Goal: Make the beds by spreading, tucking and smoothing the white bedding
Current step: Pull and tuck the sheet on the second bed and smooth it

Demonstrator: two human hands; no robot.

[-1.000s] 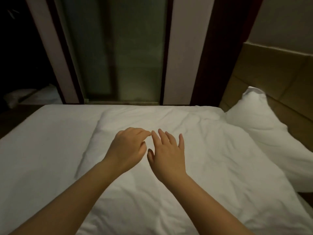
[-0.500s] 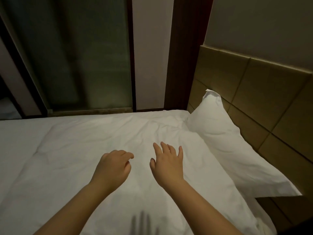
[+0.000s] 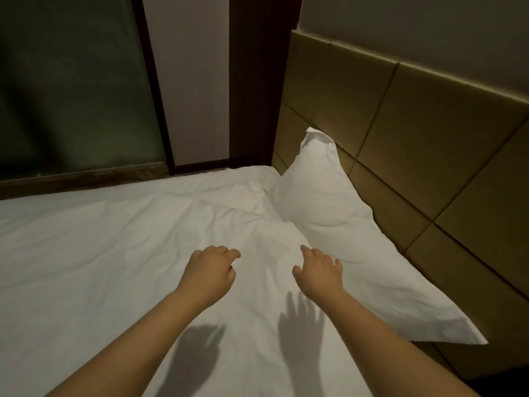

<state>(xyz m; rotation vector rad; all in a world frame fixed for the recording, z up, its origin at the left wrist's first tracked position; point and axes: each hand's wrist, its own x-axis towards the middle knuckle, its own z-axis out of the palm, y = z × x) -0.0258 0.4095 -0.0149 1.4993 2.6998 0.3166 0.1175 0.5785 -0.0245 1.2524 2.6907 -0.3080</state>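
Head view, a bed in a dim room. The white bedding (image 3: 137,253) covers the bed from 9 o'clock across the centre to 6 o'clock. It lies mostly flat, with creases gathered at 12 o'clock from your hands, close to the pillow's near end.

Your left hand (image 3: 210,275) is held over the bedding just below centre, fingers loosely curled and gripping nothing. Your right hand (image 3: 319,272) is at its 3 o'clock, apart from it, with fingers relaxed and slightly spread, also holding nothing. Each hand casts a shadow (image 3: 300,319) on the cloth at its 6 o'clock, separate from the hand itself.

A white pillow (image 3: 343,224) lies at 2 o'clock from your right hand. It leans against the padded tan headboard (image 3: 415,138), with one corner raised toward 12 o'clock and another pointing to 5 o'clock. The headboard's square panels fill the frame from 1 to 4 o'clock, under a plain wall (image 3: 415,24).

At 10 to 11 o'clock a dark glass pane (image 3: 71,81) stands above a brown sill (image 3: 86,176) that borders the bed's far edge. A pale wall strip (image 3: 189,81) and a dark wooden post (image 3: 257,81) stand at 12 o'clock.
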